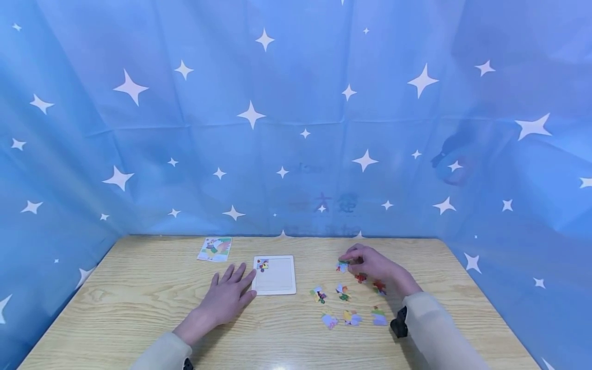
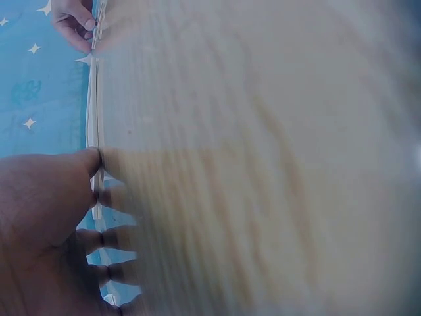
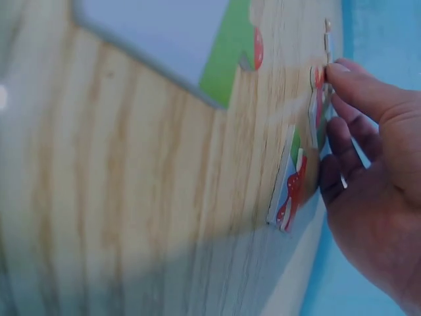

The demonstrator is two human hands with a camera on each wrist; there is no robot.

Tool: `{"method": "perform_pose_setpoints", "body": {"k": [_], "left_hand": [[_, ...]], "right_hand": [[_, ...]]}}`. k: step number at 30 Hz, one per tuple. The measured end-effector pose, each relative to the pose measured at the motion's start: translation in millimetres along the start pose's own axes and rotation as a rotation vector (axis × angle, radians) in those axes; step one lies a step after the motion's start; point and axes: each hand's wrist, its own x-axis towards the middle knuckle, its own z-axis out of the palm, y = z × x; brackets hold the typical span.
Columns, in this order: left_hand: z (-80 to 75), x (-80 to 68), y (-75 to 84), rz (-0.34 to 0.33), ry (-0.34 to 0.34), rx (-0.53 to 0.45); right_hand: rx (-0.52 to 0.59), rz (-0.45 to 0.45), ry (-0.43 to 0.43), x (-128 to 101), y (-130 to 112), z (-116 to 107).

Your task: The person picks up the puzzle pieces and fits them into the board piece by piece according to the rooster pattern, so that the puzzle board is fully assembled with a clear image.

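My left hand (image 1: pixel 226 298) lies with fingers spread on the wooden table, its thumb and forefinger at the left edge of a white square puzzle tray (image 1: pixel 274 294). One colorful puzzle piece (image 1: pixel 262 265) sits in the tray's upper left corner. Over to the right, my right hand (image 1: pixel 372 264) has its thumb and fingers around a blue and green puzzle piece (image 1: pixel 341 266) low at the tabletop. In the right wrist view, the thumb reaches over the pieces while the other fingers (image 3: pixel 345 148) curl beneath; the pinch itself is partly hidden.
A red puzzle piece (image 1: pixel 361 278) and another reddish one (image 1: pixel 380 287) lie by the right hand. Several more, such as a lilac piece (image 1: pixel 330 321), are spread nearer the front. A picture card (image 1: pixel 215 249) lies back left. A blue starry curtain (image 1: pixel 296 144) stands behind the table.
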Motion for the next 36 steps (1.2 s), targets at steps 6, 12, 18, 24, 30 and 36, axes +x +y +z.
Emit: {"method": "perform_pose_setpoints", "body": {"k": [6, 12, 18, 24, 30, 36], "left_hand": [[0.1, 0.2, 0.1, 0.003, 0.001, 0.006], [0.8, 0.6, 0.4, -0.001, 0.003, 0.007], [1.6, 1.2, 0.5, 0.004, 0.009, 0.023], [1.2, 1.4, 0.5, -0.001, -0.002, 0.017], [-0.1, 0.4, 0.4, -0.001, 0.003, 0.014], [-0.5, -0.2, 0.0, -0.005, -0.001, 0.013]], "right_hand": [[0.014, 0.022, 0.006, 1.0, 1.3, -1.4], [0.012, 0.048, 0.028, 2.7, 4.8, -0.7], [0.027, 0.069, 0.042, 3.6, 7.0, 1.5], [0.082, 0.09, 0.081, 4.4, 6.9, 3.9], [0.131, 0.076, 0.119, 4.5, 9.0, 5.0], [0.116, 0.1, 0.147, 7.6, 9.7, 6.0]]}}
